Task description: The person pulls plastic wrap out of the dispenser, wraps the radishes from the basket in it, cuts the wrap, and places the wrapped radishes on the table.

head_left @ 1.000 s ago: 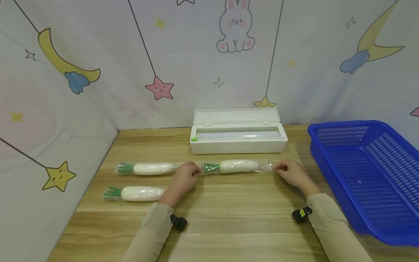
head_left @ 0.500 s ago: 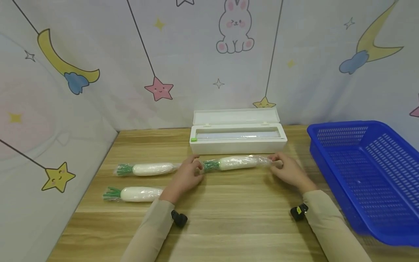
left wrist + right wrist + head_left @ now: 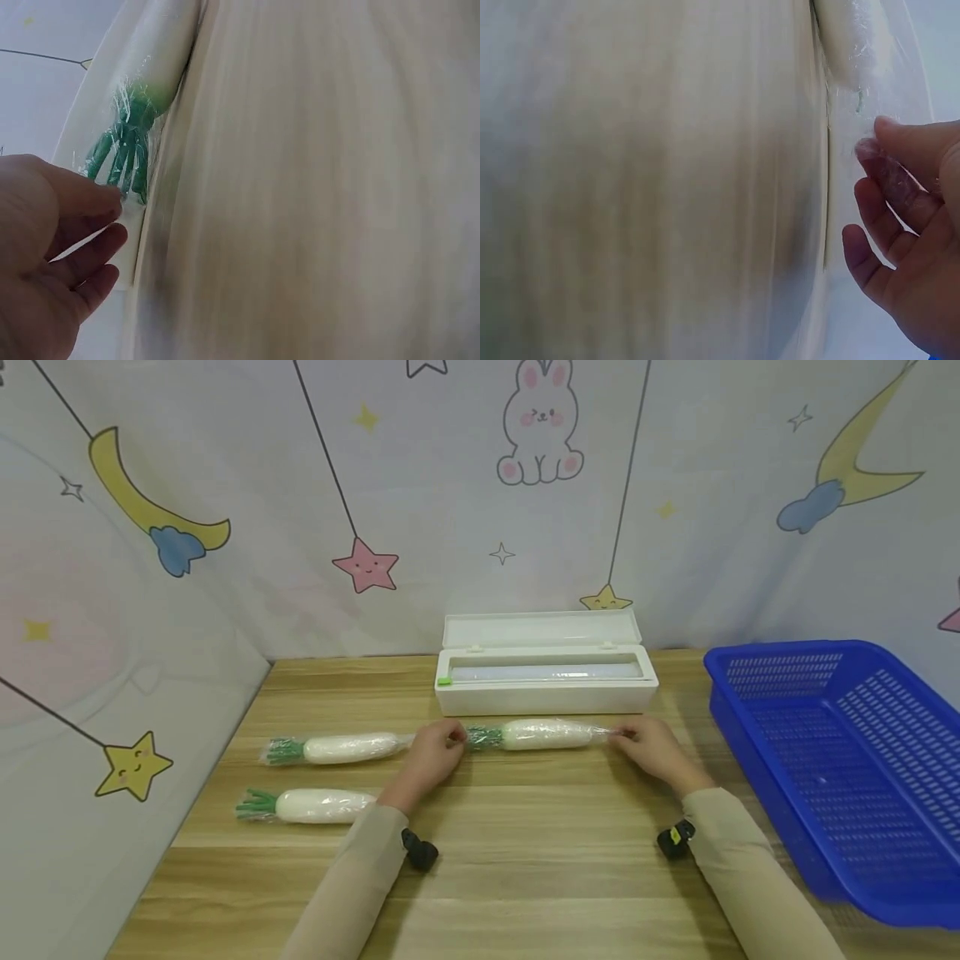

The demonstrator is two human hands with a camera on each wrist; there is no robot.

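Note:
A white radish (image 3: 547, 735) with green leaf stalks, wrapped in clear plastic film, lies crosswise between both hands. My left hand (image 3: 435, 752) pinches the film at the leafy end; in the left wrist view its fingertips are right at the tips of the green stalks (image 3: 129, 154). At the other end my right hand (image 3: 652, 747) pinches the gathered film tail (image 3: 602, 732) between thumb and index finger, the other fingers loosely bent. Two more wrapped radishes lie to the left, an upper radish (image 3: 352, 747) and a lower radish (image 3: 322, 806), the latter partly hidden by my left sleeve.
Just behind the radish stands a white film dispenser box (image 3: 547, 700), its lid (image 3: 542, 628) raised and a film roll (image 3: 543, 672) inside. A blue plastic basket (image 3: 780, 793) occupies the right side of the wooden table (image 3: 540, 877). A printed curtain (image 3: 450, 510) hangs behind.
My right hand has moved left and slightly away, and the film tail now looks narrower and bunched. The radish between my hands has shifted slightly toward the box. The other two radishes lie as before.

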